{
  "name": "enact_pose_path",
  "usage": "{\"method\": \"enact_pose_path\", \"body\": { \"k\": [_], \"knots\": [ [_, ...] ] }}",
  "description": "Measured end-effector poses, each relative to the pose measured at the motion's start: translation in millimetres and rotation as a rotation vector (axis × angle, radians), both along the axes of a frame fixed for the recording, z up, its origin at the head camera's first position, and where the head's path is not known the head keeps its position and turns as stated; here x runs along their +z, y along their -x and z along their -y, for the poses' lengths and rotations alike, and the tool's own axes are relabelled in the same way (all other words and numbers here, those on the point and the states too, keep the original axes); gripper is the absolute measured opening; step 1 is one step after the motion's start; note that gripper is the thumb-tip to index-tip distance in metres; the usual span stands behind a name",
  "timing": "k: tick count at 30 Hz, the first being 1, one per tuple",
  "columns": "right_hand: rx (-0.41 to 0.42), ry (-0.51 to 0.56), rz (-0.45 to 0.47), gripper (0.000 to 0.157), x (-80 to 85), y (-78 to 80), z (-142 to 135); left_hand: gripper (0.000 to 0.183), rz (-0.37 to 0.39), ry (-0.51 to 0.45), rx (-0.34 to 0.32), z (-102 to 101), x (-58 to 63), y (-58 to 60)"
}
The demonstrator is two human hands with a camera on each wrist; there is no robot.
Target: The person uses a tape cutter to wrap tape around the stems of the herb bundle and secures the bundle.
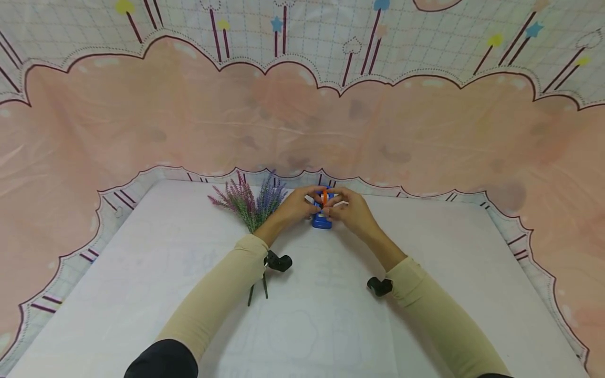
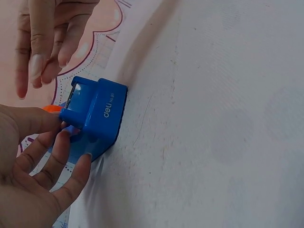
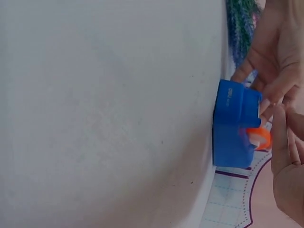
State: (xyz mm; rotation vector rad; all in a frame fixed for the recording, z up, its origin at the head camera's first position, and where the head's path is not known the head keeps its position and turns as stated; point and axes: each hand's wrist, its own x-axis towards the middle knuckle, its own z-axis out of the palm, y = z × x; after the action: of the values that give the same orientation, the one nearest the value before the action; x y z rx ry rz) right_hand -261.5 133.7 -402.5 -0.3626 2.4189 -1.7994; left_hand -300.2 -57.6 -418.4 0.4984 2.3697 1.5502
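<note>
A blue tape dispenser with an orange hub stands near the far edge of the table, between the two hands. My left hand reaches it from the left. In the left wrist view, the left thumb and index finger pinch at its edge beside the hub, with the other fingers spread along its side. From the right comes my right hand; its fingers extend close by the dispenser, and no object shows between them. Any strip of tape is too fine to make out.
Artificial lavender stems, one pink-purple and one blue-purple, lie left of the dispenser, partly under the left forearm. The white table meets a patterned cloth behind. Black wrist cameras sit at both cuffs.
</note>
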Motion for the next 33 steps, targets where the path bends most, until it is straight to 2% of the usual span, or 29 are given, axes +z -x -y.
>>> {"method": "enact_pose_path", "body": {
  "k": [3,7,11,15,18,25,33],
  "knots": [
    [-0.001,0.030,0.014,0.056,-0.2,-3.4,2.7,0.063,0.002,-0.002,0.001,0.2,-0.6,0.3],
    [-0.037,0.007,0.026,0.051,2.0,-8.7,4.3,0.064,0.005,-0.002,-0.007,0.6,-0.9,0.4],
    [-0.075,-0.060,0.068,0.045,4.8,-12.3,3.7,0.064,0.011,-0.004,-0.018,1.1,-1.9,1.0],
    [-0.081,-0.131,0.134,0.049,6.0,-13.9,2.0,0.065,0.018,0.005,-0.015,1.4,-3.0,2.5],
    [-0.054,-0.089,0.198,0.050,6.0,-14.5,0.7,0.066,0.017,0.004,-0.018,1.7,-3.7,3.9],
    [-0.021,0.095,0.321,0.044,6.0,-16.5,0.1,0.066,0.015,0.001,-0.038,2.1,-3.5,5.7],
    [-0.058,0.116,0.402,0.045,4.0,-20.0,0.6,0.067,-0.008,0.020,-0.035,2.3,-2.9,5.9]
  ]
}}
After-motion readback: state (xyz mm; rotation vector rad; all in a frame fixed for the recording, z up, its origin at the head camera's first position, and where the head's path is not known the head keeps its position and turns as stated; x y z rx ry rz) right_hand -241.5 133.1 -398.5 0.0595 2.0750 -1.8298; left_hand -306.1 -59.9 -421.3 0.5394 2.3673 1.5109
